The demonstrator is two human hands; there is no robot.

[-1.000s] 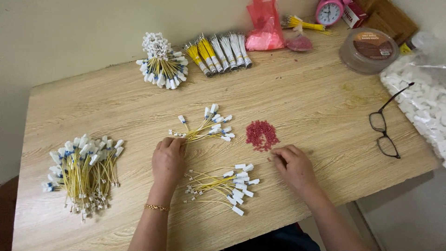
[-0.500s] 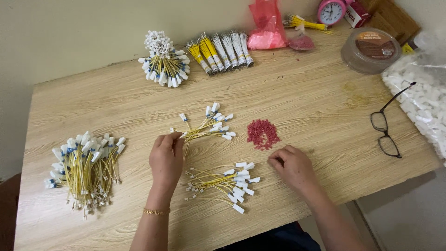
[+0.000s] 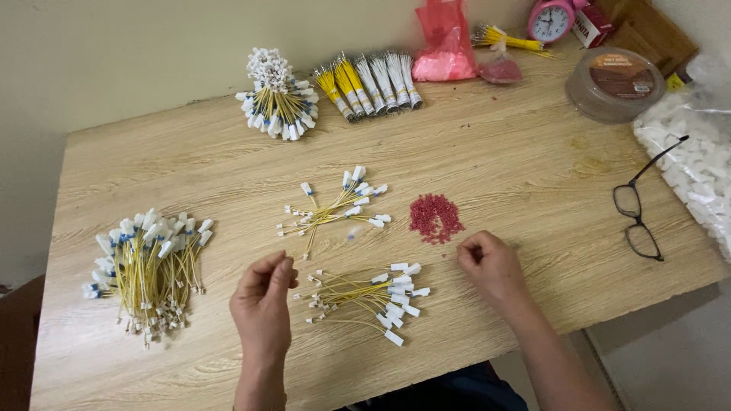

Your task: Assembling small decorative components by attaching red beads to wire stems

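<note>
Near the table's [image 3: 487, 152] front edge, the left hand [image 3: 263, 304] is raised slightly, fingers curled with thumb and fingertips pinched together; whether they hold anything cannot be told. The right hand [image 3: 491, 266] rests on the table as a loose fist, and what it grips, if anything, is hidden. Between the hands lies a small fan of yellow wires [image 3: 365, 297] with white plugs. A second fan [image 3: 335, 209] lies just behind it, toward the middle of the table. A pile of red beads [image 3: 434, 217] sits just beyond the right hand. A large wire bundle [image 3: 148, 266] lies near the left edge. Glasses [image 3: 640, 213] lie near the right edge, and tied wire bunches [image 3: 365, 80] line the back edge.
</note>
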